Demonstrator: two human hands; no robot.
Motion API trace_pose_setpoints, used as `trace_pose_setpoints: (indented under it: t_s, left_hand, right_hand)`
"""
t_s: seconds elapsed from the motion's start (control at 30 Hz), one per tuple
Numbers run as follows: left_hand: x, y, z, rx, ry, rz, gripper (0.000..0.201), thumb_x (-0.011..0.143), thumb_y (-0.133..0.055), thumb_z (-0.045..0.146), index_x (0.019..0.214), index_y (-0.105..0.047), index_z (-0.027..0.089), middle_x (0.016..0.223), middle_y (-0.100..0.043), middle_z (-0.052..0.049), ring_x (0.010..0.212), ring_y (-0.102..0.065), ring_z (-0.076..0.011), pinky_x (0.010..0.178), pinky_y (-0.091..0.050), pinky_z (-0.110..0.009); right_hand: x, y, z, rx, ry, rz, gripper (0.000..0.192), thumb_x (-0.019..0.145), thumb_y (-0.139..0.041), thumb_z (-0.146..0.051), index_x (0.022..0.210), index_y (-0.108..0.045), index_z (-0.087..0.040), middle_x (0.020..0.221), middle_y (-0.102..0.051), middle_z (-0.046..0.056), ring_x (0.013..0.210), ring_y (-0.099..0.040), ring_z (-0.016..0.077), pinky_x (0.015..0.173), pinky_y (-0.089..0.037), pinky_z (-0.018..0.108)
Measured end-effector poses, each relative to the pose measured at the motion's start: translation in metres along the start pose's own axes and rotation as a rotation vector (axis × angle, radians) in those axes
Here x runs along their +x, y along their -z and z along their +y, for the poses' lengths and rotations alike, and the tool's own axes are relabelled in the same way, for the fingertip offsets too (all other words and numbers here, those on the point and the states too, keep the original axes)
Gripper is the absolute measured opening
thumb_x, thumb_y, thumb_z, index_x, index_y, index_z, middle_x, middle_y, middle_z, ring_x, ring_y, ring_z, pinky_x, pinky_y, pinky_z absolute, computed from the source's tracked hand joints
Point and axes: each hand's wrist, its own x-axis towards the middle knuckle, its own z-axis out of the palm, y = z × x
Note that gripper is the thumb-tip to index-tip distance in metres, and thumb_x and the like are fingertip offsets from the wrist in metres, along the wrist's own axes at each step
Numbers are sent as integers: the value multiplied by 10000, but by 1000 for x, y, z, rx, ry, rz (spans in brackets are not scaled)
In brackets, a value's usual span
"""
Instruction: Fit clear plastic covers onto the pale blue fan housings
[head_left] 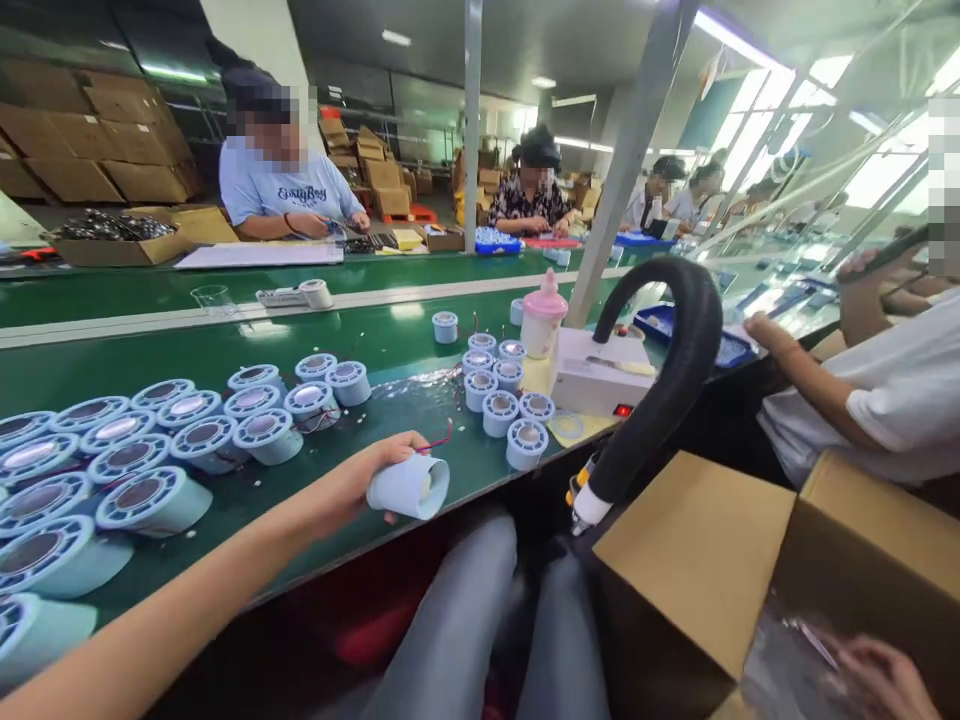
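My left hand is closed around a light-blue cylindrical housing, tilted with its open end to the right. A thin red wire sticks up behind it. At the lower right, my right hand reaches into an open cardboard box, by clear plastic and a shiny piece. That hand is blurred, so its grip is unclear. Rows of similar light-blue housings with round centres stand on the green bench to the left. A smaller group of housings stands right of my left hand.
A black flexible hose arches down to a white nozzle beside my knees. Behind it are a white control box and a pink-lidded cup. A metal post rises from the bench. Several people work across and to the right.
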Motion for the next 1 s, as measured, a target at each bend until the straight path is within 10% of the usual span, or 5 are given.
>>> trace_pose_setpoints:
  t_s: [0.23, 0.43, 0.67, 1.0]
  left_hand:
    - [-6, -63, -42, -566, 296, -247, 307, 721, -605, 391, 919, -597, 155, 808, -624, -42, 576, -584, -160, 372, -438, -228]
    - [-7, -73, -62, -580, 237, -431, 355, 702, -664, 448, 878, -607, 145, 708, -603, -30, 537, -557, -122, 397, -422, -185]
    - [-15, -78, -66, -484, 235, -334, 302, 790, -570, 447, 831, -589, 149, 614, -591, -11, 417, -500, -89, 303, -341, -147]
    - [-22, -79, -66, -202, 117, -362, 317, 846, -455, 435, 848, -592, 149, 581, -540, 25, 356, -407, -72, 271, -264, -156]
  right_hand:
    - [-88, -66, -52, 447, -81, -645, 402, 812, -551, -614, 1026, -493, -279, 950, -753, 95, 973, -700, 291, 871, -520, 454]
    - [-180, -135, -19, 199, -219, -1184, 454, 866, -341, -693, 932, -423, -251, 1036, -705, 100, 617, -635, 184, 601, -498, 322]
    - [-233, -137, 53, -240, 168, -1196, 403, 912, -381, -610, 899, -502, -225, 847, -583, 65, 800, -545, 235, 794, -433, 381]
    - [-198, -132, -7, -416, 319, -1439, 287, 888, -514, -406, 935, -692, -186, 931, -662, 56, 880, -624, 221, 823, -507, 318]
